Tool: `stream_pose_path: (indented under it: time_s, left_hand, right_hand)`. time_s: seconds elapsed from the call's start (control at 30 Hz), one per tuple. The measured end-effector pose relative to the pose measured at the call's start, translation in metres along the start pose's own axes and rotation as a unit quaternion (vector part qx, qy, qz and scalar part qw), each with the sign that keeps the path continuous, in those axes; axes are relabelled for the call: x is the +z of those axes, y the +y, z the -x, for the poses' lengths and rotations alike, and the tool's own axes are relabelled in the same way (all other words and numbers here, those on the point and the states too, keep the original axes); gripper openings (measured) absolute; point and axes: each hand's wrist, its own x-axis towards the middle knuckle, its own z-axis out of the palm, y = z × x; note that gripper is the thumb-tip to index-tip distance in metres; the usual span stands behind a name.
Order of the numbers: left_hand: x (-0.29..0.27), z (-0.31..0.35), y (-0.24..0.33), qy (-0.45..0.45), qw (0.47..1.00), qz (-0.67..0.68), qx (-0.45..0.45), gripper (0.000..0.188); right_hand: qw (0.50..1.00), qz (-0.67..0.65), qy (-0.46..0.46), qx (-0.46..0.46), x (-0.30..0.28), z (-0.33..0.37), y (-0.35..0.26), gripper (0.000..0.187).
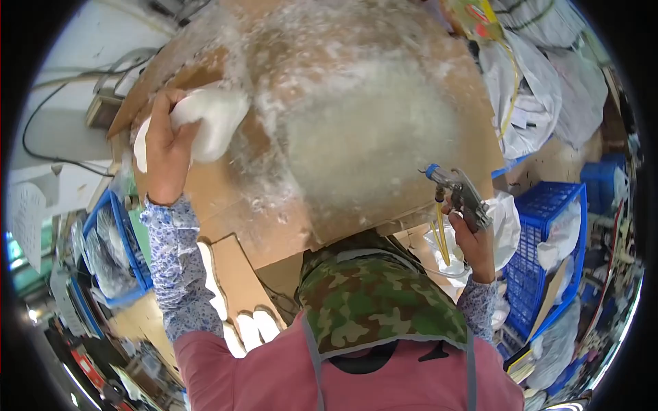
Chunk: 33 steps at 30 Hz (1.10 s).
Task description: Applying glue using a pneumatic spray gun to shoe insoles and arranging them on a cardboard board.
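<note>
One blue crate (140, 267), off the worktop's (223, 198) near left corner, held clear plastic bags (112, 257); a second crate (531, 264), beyond the near right corner, had white plastic (561, 236) in it. The left forearm reached forward beside the worktop's left edge, and the left hand (169, 151) was clamped on a curved white piece (223, 120), raised over the left part of the surface. Nearer the body, with the elbow bent, the right hand (471, 240) was wrapped around a spray gun's (466, 198) grip, its blue-ringed nozzle facing left near the right corner.
</note>
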Motion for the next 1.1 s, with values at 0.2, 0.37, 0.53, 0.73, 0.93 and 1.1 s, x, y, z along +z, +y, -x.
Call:
stream_pose_path:
  time_s: [0.2, 0.37, 0.53, 0.73, 0.93, 1.1]
  left_hand:
    - [0.110, -0.022, 0.072, -0.027, 0.986, 0.098, 0.135, 0.019]
    - [0.194, 0.005, 0.031, -0.086, 0.977, 0.084, 0.179, 0.019]
    - [0.234, 0.078, -0.032, -0.009, 0.994, -0.057, 0.096, 0.020]
    - [0.236, 0.119, -0.054, -0.023, 0.964, 0.130, -0.229, 0.018]
    - [0.247, 0.119, -0.058, 0.017, 0.957, 0.098, -0.272, 0.019]
    - [0.250, 0.118, -0.058, 0.045, 0.946, 0.163, -0.278, 0.035]
  right_hand:
    - [0.998, 0.005, 0.009, -0.058, -0.032, 0.001, 0.022, 0.022]
    - [0.998, -0.039, 0.025, -0.030, -0.044, 0.000, 0.036, 0.021]
    - [1.000, -0.015, 0.006, -0.009, -0.029, -0.008, 0.034, 0.023]
    - [0.989, 0.051, -0.139, -0.023, 0.003, -0.031, 0.012, 0.024]
    - [0.972, 0.089, -0.209, -0.053, 0.039, -0.041, -0.006, 0.026]
    - [0.961, 0.146, -0.226, -0.065, 0.050, -0.044, -0.012, 0.025]
